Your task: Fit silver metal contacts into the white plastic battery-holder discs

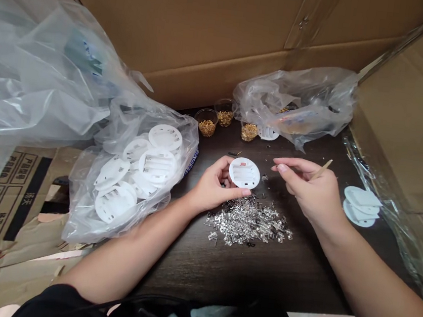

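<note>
My left hand [218, 182] grips a round white plastic battery housing [245, 174] by its edge, thumb at the front and fingers behind. Long grooves and a small reddish mark show on its face. To the right, my right hand [309, 187] is closed around a thin tan stick [322, 169], whose end juts up between the fingers. Its thumb and forefinger meet near the housing, apart from it; whether a tiny part sits in that pinch I cannot make out. Just below the housing lies a heap of small silvery metal battery contacts [248, 222].
More white housings [157, 165] fill an open plastic bag [79, 209] at left. Several stacked housings [361, 206] lie at right. Clear cups of brass-coloured pieces [207, 127] stand at the back, beside another plastic bag [298, 99]. Cardboard walls [218, 32] enclose the dark table [192, 263].
</note>
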The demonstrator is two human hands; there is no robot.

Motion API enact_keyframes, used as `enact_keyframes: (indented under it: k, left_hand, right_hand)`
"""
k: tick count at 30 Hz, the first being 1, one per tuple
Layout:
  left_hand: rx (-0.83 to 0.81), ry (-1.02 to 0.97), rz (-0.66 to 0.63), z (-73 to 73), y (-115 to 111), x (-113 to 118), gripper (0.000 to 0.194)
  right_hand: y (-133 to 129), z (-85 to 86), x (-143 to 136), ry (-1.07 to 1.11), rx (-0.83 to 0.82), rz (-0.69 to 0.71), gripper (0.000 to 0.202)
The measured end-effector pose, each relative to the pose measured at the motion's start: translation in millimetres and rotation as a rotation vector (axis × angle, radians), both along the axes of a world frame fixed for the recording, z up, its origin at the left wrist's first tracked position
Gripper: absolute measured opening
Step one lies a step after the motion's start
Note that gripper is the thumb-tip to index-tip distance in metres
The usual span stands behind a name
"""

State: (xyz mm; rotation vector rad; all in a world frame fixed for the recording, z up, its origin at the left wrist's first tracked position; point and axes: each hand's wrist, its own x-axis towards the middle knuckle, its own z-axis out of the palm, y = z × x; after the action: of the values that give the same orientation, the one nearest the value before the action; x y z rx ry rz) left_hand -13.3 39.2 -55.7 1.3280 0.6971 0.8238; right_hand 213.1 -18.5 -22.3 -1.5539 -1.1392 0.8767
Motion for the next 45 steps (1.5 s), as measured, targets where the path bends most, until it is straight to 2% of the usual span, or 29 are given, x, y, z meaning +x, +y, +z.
enact_keyframes:
  k: [3, 8, 13, 17, 22, 25, 28, 30, 34, 36, 39, 45]
  left_hand:
    - [0.095, 0.072, 0.092, 0.7, -3, 0, 0.062]
    - [0.335, 0.075, 0.157, 0.6, -4, -1, 0.060]
    - [0.517, 0.054, 0.223, -1.1, -5, -1, 0.064]
    - [0.622, 0.030, 0.211, -3.1, -6, -1, 0.065]
    - [0.611, -0.008, 0.138, -4.5, -7, -3, 0.069]
    - [0.540, -0.034, 0.062, -3.0, -8, -4, 0.054]
    - [0.526, -0.027, 0.054, -1.6, -8, -4, 0.041]
    - [0.520, -0.003, 0.064, -1.6, -7, -3, 0.051]
    - [0.545, 0.112, 0.059, -1.7, -5, -2, 0.090]
    - [0.638, 0.186, 0.026, -0.2, -3, -3, 0.089]
    - [0.747, 0.228, 0.004, 3.0, 0, -2, 0.076]
    - [0.759, 0.229, -0.036, 4.9, 2, 0, 0.076]
  right_hand:
    - [9, 0.7, -14, -0.023, 0.047, 0.013, 0.022]
    - [26, -12.3, -28, 0.039, 0.206, 0.085, 0.020]
    - [27, -24.6, -33, -0.161, 0.359, 0.122, 0.014]
    - [24, -25.9, -39, -0.099, 0.349, 0.178, 0.013]
    - [25, -24.6, -38, -0.022, 0.331, 0.200, 0.012]
    - [29, -25.4, -32, -0.038, 0.336, 0.204, 0.012]
    - [31, -27.1, -25, -0.133, 0.393, 0.217, 0.011]
    - [33, -28.4, -21, -0.223, 0.478, 0.222, 0.007]
    - [33, -30.5, -18, -0.369, 0.668, 0.237, 0.006]
    - [32, -30.9, -18, -0.389, 0.719, 0.238, 0.009]
    - [31, -31.2, -18, -0.369, 0.762, 0.242, 0.012]
    - [30, -32.9, -20, -0.365, 0.799, 0.260, 0.013]
